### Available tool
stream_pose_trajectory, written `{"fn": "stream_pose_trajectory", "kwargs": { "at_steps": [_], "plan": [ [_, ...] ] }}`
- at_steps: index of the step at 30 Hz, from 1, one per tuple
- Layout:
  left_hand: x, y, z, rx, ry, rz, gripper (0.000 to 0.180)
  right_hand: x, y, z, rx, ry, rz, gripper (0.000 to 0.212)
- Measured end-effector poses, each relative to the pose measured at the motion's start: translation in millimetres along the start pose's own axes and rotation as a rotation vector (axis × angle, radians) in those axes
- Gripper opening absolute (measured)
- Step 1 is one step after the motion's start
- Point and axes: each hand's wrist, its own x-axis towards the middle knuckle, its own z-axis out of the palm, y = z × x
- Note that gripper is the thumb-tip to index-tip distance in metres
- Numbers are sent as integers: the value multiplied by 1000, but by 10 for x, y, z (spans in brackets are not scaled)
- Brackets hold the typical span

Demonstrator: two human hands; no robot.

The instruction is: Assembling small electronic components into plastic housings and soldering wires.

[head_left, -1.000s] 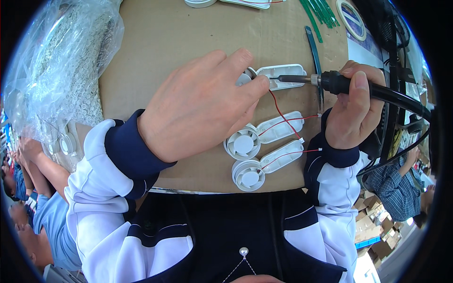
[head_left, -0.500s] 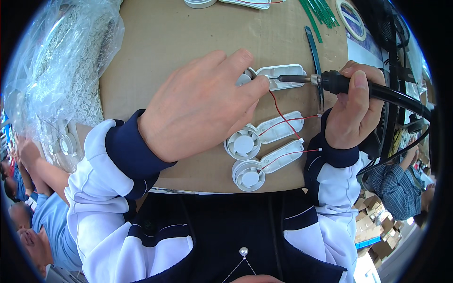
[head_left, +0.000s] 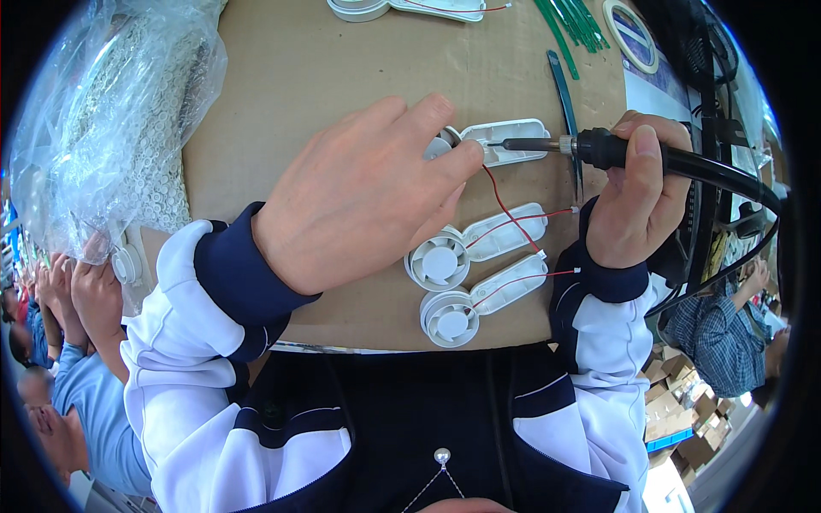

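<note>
My right hand is wrapped round the black handle of a soldering iron. Its tip reaches into the white open handle shell of a small fan. From the left, my left hand is closed over that fan's round head, thumb and forefinger at the joint; the palm hides much of it. A red wire hangs from this spot. Nearer to me lie two more white fan halves, a first fan and a second fan, each with a red wire and a small white plug.
A clear plastic bag of small white parts fills the left. Tweezers, green strips and a tape roll lie far right. Another fan half sits at the far edge. The iron's black cable runs right. Co-workers sit either side.
Both hands stay almost in place, with the iron's tip still in the fan shell. At the left, a co-worker's hands have moved over a white fan part.
</note>
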Motion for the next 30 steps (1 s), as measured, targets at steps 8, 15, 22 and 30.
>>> {"fn": "stream_pose_trajectory", "kwargs": {
  "at_steps": [8,15,22,30],
  "plan": [
    [-21,16,0,24,-10,0,29,41,44,-60,27,128,-147,22],
    [11,-125,-177,-228,-39,44,40,188,-113,-248,155,289,-104,25],
    [659,-1345,137,488,1003,258,31,276,-231,-145,238,352,-171,24],
    [407,-1004,116,381,593,89,37,193,-136,-67,177,363,-109,23]
  ]
}}
